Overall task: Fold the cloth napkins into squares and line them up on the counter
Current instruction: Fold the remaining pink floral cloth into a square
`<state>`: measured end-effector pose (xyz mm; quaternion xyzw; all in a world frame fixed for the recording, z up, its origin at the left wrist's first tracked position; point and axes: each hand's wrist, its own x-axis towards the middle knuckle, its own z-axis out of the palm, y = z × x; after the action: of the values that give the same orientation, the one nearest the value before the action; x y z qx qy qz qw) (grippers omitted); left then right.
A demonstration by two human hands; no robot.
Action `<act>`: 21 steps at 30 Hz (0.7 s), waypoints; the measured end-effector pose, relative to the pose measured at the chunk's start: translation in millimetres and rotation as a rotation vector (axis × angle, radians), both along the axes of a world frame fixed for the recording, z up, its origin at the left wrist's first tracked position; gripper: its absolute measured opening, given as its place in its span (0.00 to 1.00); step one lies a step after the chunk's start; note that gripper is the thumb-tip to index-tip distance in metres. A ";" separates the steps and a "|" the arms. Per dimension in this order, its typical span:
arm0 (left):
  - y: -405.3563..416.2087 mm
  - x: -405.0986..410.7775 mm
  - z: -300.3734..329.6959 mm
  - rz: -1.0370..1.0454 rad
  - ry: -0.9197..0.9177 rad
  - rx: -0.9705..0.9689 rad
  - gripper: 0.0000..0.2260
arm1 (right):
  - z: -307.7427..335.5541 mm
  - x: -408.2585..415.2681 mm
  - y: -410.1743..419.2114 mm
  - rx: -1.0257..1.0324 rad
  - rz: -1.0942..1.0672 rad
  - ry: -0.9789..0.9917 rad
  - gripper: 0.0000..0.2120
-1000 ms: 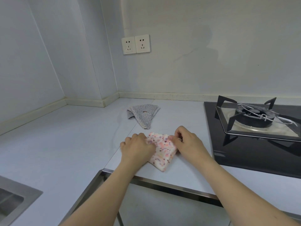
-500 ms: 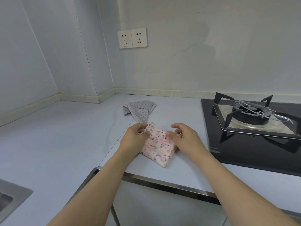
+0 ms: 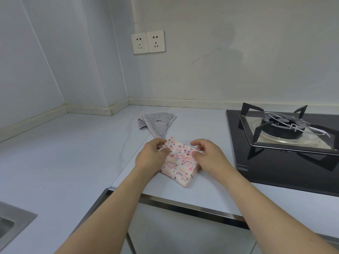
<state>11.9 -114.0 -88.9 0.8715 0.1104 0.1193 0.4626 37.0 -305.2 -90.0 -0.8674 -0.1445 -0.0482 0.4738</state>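
Soft, even, cool-toned light fills the scene, fairly bright. A faint shadow of the person falls on the wall (image 3: 225,57) far beyond the right hand (image 3: 207,154). Glare glints off the black cooktop (image 3: 275,167) to that hand's right. Wide-angle distortion bends lines toward the edges; focus is sharp.
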 end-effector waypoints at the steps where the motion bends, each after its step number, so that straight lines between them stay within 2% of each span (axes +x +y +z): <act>1: 0.1 0.2 -0.3 0.002 0.000 0.006 0.17 | 0.1 0.2 0.2 -0.002 -0.001 0.002 0.12; 21: 0.2 -0.2 -0.9 -0.002 -0.004 0.054 0.14 | 0.6 -2.2 3.8 -0.173 -0.013 -0.032 0.15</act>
<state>11.7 -113.8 -89.8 0.8835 0.1052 0.1236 0.4393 34.9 -301.5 -89.5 -0.9051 -0.1499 -0.0525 0.3944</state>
